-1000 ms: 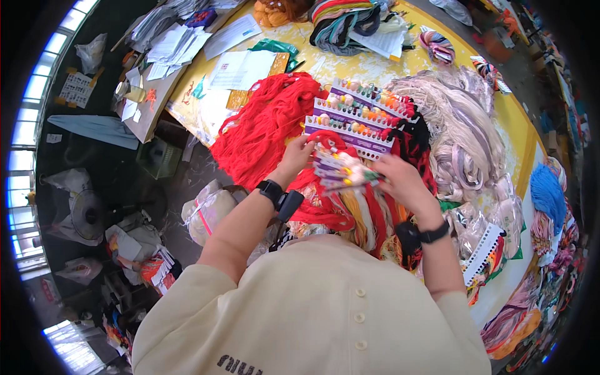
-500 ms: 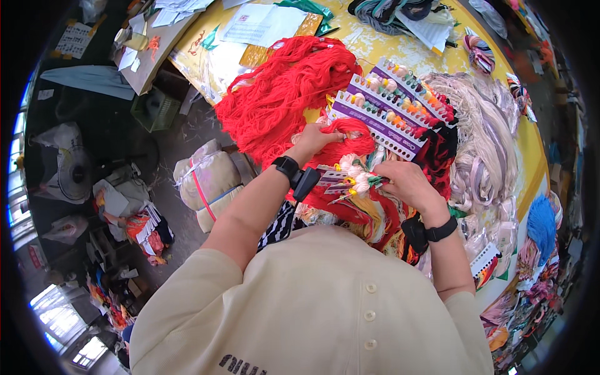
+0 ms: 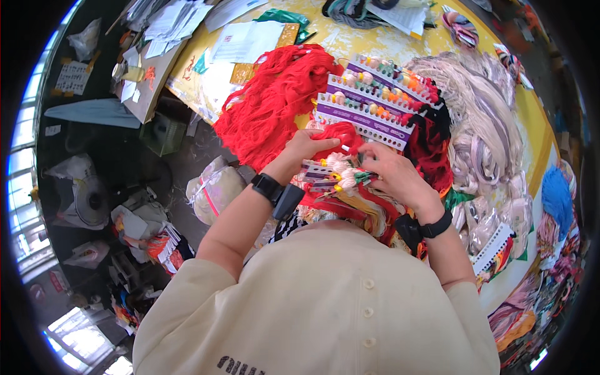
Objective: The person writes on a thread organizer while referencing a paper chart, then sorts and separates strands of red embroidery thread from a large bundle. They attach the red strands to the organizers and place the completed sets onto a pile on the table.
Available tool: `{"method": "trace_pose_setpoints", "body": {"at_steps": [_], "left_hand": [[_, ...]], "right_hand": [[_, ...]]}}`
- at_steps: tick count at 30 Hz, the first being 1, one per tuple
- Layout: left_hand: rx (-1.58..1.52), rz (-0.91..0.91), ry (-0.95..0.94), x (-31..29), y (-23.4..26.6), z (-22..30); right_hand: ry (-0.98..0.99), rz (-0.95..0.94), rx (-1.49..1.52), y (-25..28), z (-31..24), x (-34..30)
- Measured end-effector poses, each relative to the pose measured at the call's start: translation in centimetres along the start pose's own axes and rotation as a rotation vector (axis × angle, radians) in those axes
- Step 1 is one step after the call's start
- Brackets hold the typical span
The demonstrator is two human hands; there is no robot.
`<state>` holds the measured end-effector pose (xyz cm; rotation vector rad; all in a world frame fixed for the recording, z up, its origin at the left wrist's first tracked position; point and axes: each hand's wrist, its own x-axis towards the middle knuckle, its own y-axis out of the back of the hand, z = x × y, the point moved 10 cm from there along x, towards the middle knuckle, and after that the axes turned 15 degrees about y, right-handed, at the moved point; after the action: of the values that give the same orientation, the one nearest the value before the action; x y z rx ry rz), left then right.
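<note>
Left hand [image 3: 303,148]: thumb and fingers pinching small red skein [image 3: 340,132], which lies at hand's 2 o'clock. Right hand [image 3: 397,175]: fingers curled, tips near red skein at its 10 o'clock; cannot tell whether they grip anything. Bundle of small thread cards [image 3: 334,174] at right hand's 9 o'clock, just below left hand. Purple-and-white thread cards [image 3: 365,115] at right hand's 11 o'clock; pale lilac skeins [image 3: 478,134] at its 2. Large red yarn heap [image 3: 275,94] at left hand's 11, on yellow table [image 3: 356,39].
</note>
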<state>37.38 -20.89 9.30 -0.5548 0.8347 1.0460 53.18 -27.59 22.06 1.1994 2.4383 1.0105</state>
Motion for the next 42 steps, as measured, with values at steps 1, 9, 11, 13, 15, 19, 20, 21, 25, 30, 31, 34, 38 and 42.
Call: {"method": "trace_pose_setpoints", "body": {"at_steps": [1, 9, 11, 13, 15, 19, 20, 21, 25, 30, 31, 34, 38, 42], "left_hand": [[-0.082, -0.095, 0.064, -0.9, -1.2, 0.2], [0.257, -0.299, 0.045, -2.2, -5.4, 1.9], [0.428, -0.385, -0.051, -3.0, -7.0, 2.3], [0.432, -0.394, -0.036, -3.8, -6.6, 2.4], [0.392, -0.324, -0.067, -3.9, -4.1, 2.2], [0.581, 0.367, -0.293, -4.9, 11.8, 1.6], [0.589, 0.540, -0.329, -6.9, 15.2, 1.8], [0.602, 0.635, -0.283, -8.7, 19.2, 1.0], [0.567, 0.709, -0.200, -15.5, 26.5, -1.1], [0.731, 0.750, -0.446, -20.4, 21.1, 3.7], [0.783, 0.736, -0.483, -21.2, 19.0, 5.7], [0.915, 0.651, -0.590, -22.3, 12.6, 10.8], [0.874, 0.183, -0.950, -20.6, 0.7, 16.3], [1.097, 0.447, -1.229, -10.0, -6.8, 17.5]], "right_hand": [[0.007, -0.025, -0.027, -0.2, 0.1, -0.3], [0.067, 0.001, -0.034, 0.0, -0.7, -2.6], [0.045, -0.058, -0.013, -0.8, -0.3, -3.1], [-0.026, -0.064, 0.005, -0.5, -0.2, -3.4], [-0.089, -0.068, 0.017, -0.2, 0.3, -3.1], [-0.034, 0.009, -0.161, 1.6, 1.7, -0.8], [-0.029, -0.019, -0.273, 1.8, 2.9, -0.1], [-0.058, -0.070, -0.326, 1.3, 4.6, 0.7], [-0.027, 0.218, -0.513, 2.4, 7.2, 2.8], [-0.011, 0.255, -0.508, 1.5, 8.2, 2.7], [-0.140, 0.176, -0.426, 0.7, 9.3, 1.9], [-0.211, 0.292, -0.184, 2.0, 5.3, -2.0], [-0.259, 0.378, 0.054, 5.5, -0.5, -10.3], [-0.466, 0.340, 0.069, 4.6, -0.8, -18.5]]}}
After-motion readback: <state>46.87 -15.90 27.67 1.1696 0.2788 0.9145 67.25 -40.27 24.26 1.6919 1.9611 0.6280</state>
